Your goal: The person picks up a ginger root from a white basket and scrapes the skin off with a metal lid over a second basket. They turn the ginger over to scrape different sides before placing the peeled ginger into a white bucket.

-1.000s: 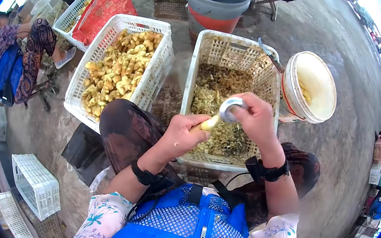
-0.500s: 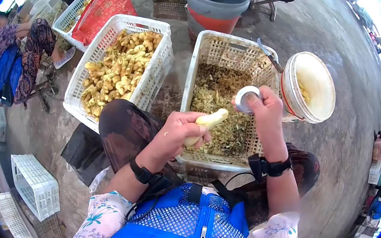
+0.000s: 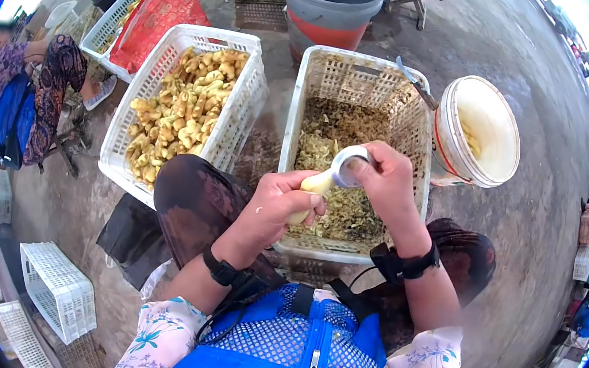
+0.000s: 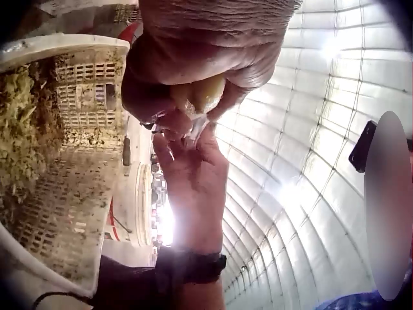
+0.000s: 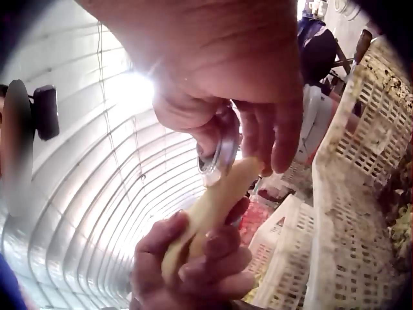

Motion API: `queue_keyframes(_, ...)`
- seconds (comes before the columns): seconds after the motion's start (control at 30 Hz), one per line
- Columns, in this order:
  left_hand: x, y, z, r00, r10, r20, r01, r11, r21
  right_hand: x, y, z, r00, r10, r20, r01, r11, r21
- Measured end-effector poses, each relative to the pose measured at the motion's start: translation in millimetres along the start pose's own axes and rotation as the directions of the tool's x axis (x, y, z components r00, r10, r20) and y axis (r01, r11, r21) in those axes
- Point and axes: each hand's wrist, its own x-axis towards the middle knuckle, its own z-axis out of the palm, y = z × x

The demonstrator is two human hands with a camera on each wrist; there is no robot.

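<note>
My left hand [image 3: 281, 206] grips a peeled piece of ginger [image 3: 319, 182], its pale end sticking out past the thumb and fingers. In my right hand [image 3: 387, 181] is a round silver metal ring [image 3: 350, 166], held between thumb and fingers. The right wrist view shows the ring [image 5: 222, 145] against the upper end of the ginger [image 5: 216, 206]. Beneath both hands stands a white crate [image 3: 290, 114] with brown and pale peelings [image 3: 342, 127] in it.
On the left, a white crate [image 3: 252, 76] holds knobbly ginger [image 3: 191, 98]. A white bucket [image 3: 499, 106] with pale pieces inside stands right of the peelings crate, and a knife [image 3: 417, 85] lies at that crate's rim. Behind is a grey-red bucket [image 3: 327, 22]. Another person [image 3: 58, 74] sits at left.
The right hand lifted the ring off to the right half a second ago; now it is back against the ginger. The left hand has stayed near its place, with the ginger turned in it.
</note>
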Motion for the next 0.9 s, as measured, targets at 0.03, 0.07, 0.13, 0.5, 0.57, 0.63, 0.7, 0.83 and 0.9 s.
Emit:
queue_keyframes(0.03,-1.1,0.1,0.3,1.000,-0.006,0.014,0.006,1.000,-0.007,3.8,3.0,-6.4,0.999,-0.013,-0.040,0.008,0.994,-0.111)
queue_keyframes(0.07,-2.2,1.9,-0.5,1.000,-0.008,0.027,0.008,1.000,-0.014,9.7,6.2,-14.1,0.997,-0.032,-0.076,0.015,0.975,-0.223)
queue_keyframes(0.13,-1.6,7.3,-1.4,0.999,0.000,0.032,0.001,0.999,-0.032,20.4,20.7,-30.3,0.989,0.086,-0.117,-0.101,0.986,-0.133)
queue_keyframes(0.5,1.5,-9.6,-6.3,0.993,0.104,-0.049,-0.091,0.970,0.224,8.4,8.1,-1.2,0.996,-0.073,-0.041,0.063,0.978,-0.197)
queue_keyframes(0.57,-0.5,-6.6,-6.8,0.995,0.094,-0.040,-0.086,0.981,0.176,18.7,15.3,-23.7,0.997,0.047,-0.063,-0.059,0.978,-0.198)
queue_keyframes(0.63,-0.9,-5.6,-4.7,0.995,0.095,-0.043,-0.088,0.986,0.139,16.3,2.6,-24.9,0.993,0.103,-0.066,-0.109,0.989,-0.102)
queue_keyframes(0.7,0.1,-5.7,-1.9,0.993,0.104,-0.063,-0.095,0.988,0.121,3.4,-11.2,-6.0,0.999,-0.030,0.042,0.033,0.998,-0.059)
queue_keyframes(0.83,1.2,-3.5,-4.9,1.000,0.009,-0.003,-0.009,0.998,-0.057,9.3,5.7,-1.4,0.997,-0.063,-0.040,0.057,0.988,-0.144)
queue_keyframes(0.9,0.7,0.8,-9.9,0.999,-0.003,0.052,0.015,0.973,-0.231,24.9,4.3,-29.2,0.984,0.088,-0.157,-0.106,0.988,-0.109)
